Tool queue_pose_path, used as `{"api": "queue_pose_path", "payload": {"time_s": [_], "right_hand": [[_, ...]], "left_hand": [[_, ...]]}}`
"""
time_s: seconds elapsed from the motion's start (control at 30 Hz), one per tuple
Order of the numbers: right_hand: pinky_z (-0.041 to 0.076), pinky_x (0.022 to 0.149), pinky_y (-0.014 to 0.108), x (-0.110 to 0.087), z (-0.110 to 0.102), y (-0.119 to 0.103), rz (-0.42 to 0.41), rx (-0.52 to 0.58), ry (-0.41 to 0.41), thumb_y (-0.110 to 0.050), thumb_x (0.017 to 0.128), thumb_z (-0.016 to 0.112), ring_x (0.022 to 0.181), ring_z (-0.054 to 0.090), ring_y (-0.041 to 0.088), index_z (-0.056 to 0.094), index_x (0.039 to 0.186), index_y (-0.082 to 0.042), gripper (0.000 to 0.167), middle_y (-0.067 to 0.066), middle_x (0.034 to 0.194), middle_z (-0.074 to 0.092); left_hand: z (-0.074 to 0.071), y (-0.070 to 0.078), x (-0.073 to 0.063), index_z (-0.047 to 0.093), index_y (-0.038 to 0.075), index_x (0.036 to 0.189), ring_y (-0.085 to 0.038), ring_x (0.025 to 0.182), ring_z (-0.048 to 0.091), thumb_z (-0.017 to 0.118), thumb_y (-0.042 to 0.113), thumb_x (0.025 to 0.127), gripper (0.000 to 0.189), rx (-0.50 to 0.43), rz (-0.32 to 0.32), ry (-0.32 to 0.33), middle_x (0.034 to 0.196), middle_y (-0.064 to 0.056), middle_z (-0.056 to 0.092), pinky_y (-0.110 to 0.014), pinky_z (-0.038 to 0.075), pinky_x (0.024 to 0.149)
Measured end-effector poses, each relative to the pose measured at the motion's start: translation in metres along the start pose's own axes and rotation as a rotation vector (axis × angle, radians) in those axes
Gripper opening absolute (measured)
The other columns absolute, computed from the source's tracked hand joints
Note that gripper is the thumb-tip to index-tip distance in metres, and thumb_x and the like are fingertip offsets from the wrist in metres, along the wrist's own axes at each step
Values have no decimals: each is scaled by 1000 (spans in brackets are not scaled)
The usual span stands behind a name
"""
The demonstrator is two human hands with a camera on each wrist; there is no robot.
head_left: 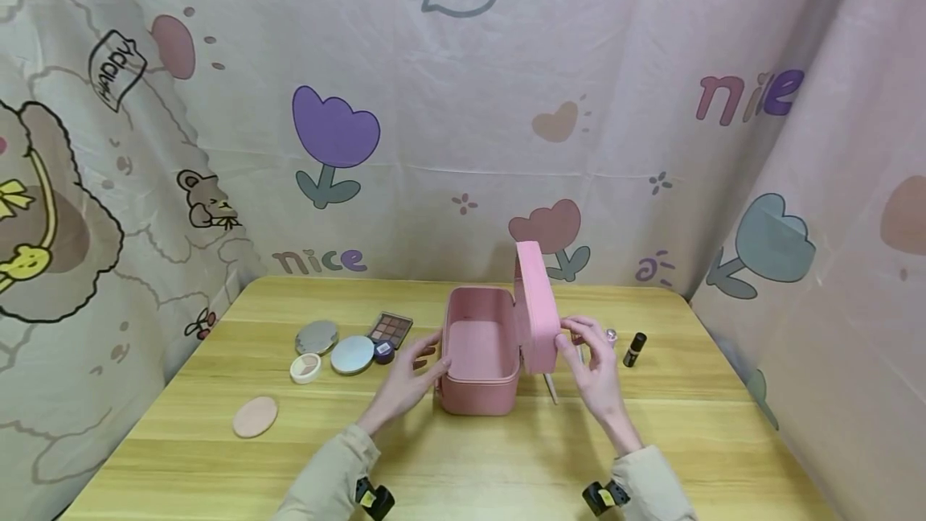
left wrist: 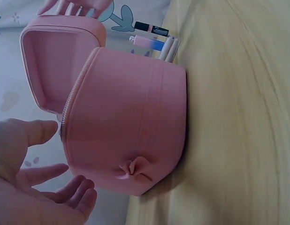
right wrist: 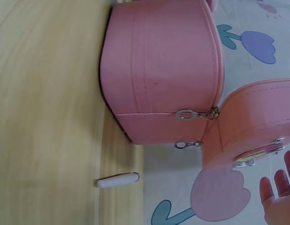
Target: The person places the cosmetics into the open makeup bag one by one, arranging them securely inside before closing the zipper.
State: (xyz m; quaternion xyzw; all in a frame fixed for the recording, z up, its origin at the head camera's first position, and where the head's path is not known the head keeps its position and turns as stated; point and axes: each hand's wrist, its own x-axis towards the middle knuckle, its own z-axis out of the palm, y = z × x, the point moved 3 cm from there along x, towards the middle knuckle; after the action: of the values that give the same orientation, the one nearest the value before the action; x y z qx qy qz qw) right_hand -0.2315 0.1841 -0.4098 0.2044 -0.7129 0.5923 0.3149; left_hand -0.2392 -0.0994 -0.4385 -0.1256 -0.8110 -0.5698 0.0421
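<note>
Left hand (head_left: 405,381) and right hand (head_left: 596,368), fingers (left wrist: 44,174) loosely extended, are flanking the pink case (head_left: 477,399), gentle support probably best suiting the lid (head_left: 540,312) beside the right fingers.

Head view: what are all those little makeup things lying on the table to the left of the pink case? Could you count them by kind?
Round silvery compacts: 2
Eyeshadow palette: 1
Small dark jar: 1
Round three-shade pan: 1
Beige puff: 1
Total left of the pink case: 6
</note>
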Motion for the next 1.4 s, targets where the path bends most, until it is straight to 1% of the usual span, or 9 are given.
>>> {"api": "queue_pose_path", "payload": {"time_s": [0.1, 0.2, 0.37, 0.5, 0.67, 0.87, 1.07, 1.17, 1.4], "right_hand": [[45, 91, 12, 2, -2, 0, 10, 11, 14, 13, 92, 54, 109, 54, 0, 64, 107, 18, 18, -5, 114, 60], [46, 92, 10, 3, -3, -1, 24, 35, 17, 13, 94, 52, 109, 55, -2, 62, 109, 19, 19, -9, 113, 61], [52, 88, 10, 6, -6, -4, 78, 102, -2, 10, 97, 49, 101, 60, -2, 52, 129, 19, 34, -14, 111, 64], [54, 86, 11, 8, -9, -4, 129, 88, -22, 6, 99, 48, 98, 62, -3, 48, 138, 15, 40, -17, 110, 65], [55, 83, 12, 11, -12, -4, 167, 57, -34, 4, 100, 49, 97, 61, -3, 50, 137, 14, 38, -17, 109, 64], [52, 87, 10, 13, -17, -4, 193, 34, -19, 4, 99, 52, 105, 59, -3, 50, 134, 15, 37, -16, 114, 61], [51, 83, 11, 14, -23, -2, 235, -7, 11, 1, 99, 54, 100, 61, -4, 48, 139, 9, 42, -20, 108, 65], [51, 83, 12, 14, -25, -1, 243, -1, -1, -1, 100, 53, 101, 61, -3, 49, 140, 8, 42, -19, 110, 65], [52, 89, 12, 12, -29, 2, 290, 50, -11, -5, 102, 51, 109, 60, -2, 50, 140, 6, 40, -15, 120, 62]], "left_hand": [[1, -3, 0, 53, -6, 140, -45, 127, 55, 65, 9, 96, 48, -1, -4, -3, 141, -28, 56, -59, 44, 111], [2, -4, 0, 52, -8, 140, -45, 126, 57, 64, 7, 96, 48, -7, -2, -8, 139, -30, 57, -59, 45, 110], [3, -4, 0, 50, -11, 139, -46, 125, 58, 64, 6, 96, 49, -27, 9, -11, 138, -33, 56, -58, 46, 110], [4, -5, 0, 50, -12, 139, -45, 124, 59, 64, 7, 95, 49, -30, 17, -3, 137, -33, 57, -58, 46, 110], [3, -5, -1, 52, -10, 138, -43, 122, 60, 65, 7, 95, 48, -33, 23, 5, 135, -31, 59, -58, 46, 109], [2, -4, -2, 54, -8, 137, -40, 121, 61, 67, 7, 94, 47, -40, 17, 6, 134, -28, 61, -59, 45, 109], [2, -3, -4, 56, -6, 136, -39, 121, 61, 68, 9, 93, 47, -35, -2, 3, 133, -26, 63, -59, 45, 109], [1, -2, -5, 56, -6, 136, -39, 122, 61, 69, 10, 93, 47, -35, -4, 2, 134, -26, 63, -58, 45, 109], [0, -3, -6, 55, -6, 137, -39, 123, 60, 69, 10, 94, 48, -35, -8, 4, 136, -26, 62, -59, 44, 109]]}}
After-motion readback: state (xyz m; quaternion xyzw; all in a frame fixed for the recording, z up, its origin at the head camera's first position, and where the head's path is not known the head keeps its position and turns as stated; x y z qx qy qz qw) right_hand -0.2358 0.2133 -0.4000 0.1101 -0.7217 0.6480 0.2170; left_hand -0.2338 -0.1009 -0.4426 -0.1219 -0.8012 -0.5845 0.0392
